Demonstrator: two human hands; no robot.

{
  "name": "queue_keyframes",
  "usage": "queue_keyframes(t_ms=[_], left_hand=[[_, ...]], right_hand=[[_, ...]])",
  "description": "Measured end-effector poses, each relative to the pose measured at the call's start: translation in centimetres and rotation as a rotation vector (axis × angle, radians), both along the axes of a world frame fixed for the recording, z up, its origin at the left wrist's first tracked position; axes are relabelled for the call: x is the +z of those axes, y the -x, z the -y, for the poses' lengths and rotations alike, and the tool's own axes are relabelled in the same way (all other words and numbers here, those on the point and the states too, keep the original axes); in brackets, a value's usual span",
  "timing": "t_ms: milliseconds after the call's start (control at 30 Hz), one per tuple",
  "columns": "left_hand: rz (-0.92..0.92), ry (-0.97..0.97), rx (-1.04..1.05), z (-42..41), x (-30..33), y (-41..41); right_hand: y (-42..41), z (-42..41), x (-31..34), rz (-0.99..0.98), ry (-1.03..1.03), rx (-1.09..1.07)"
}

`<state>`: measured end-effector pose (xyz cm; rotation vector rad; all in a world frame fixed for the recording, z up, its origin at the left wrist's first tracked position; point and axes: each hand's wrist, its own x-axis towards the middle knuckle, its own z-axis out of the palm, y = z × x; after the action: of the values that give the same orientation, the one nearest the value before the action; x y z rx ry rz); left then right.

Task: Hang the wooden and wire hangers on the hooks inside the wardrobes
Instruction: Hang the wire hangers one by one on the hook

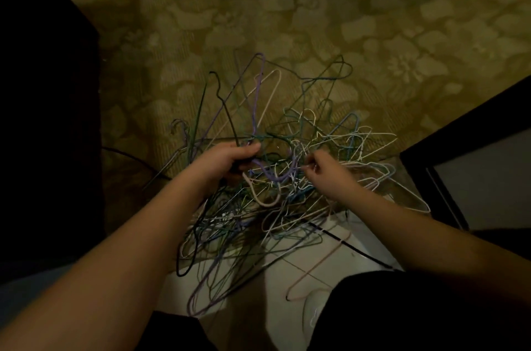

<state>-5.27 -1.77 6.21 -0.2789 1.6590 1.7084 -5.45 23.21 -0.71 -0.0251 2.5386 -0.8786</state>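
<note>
A tangled heap of wire hangers (pixel 287 207) in purple, green, white, pink and black lies on the floor in front of me. My left hand (pixel 230 160) grips a bunch of several hangers by their necks, lifting them so their bodies fan upward; a purple hanger (pixel 255 109) and a pale pink hanger (pixel 273 83) stand out among them. My right hand (pixel 324 169) pinches a thin white wire in the tangle just right of the left hand. No wooden hangers or wardrobe hooks are visible.
A patterned olive carpet (pixel 287 11) covers the floor beyond the heap, with pale tiles (pixel 330 261) nearer me. A dark cabinet side (pixel 43 91) rises at the left. A dark framed panel (pixel 474 172) stands at the right. My dark-clothed knees fill the bottom edge.
</note>
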Motion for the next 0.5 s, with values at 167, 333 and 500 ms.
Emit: queue_keyframes(t_ms=[167, 333, 500], left_hand=[[0.015, 0.001, 0.014, -0.6, -0.1, -0.4], [-0.006, 0.08, 0.09, -0.7, -1.3, -0.6], [-0.049, 0.248, 0.143, -0.9, -1.9, -1.3]], right_hand=[[-0.7, 1.5, 0.4, 0.051, -0.094, 0.228], [-0.4, 0.7, 1.6, 0.042, -0.112, 0.206], [-0.6, 0.1, 2.2, -0.054, -0.007, 0.112]])
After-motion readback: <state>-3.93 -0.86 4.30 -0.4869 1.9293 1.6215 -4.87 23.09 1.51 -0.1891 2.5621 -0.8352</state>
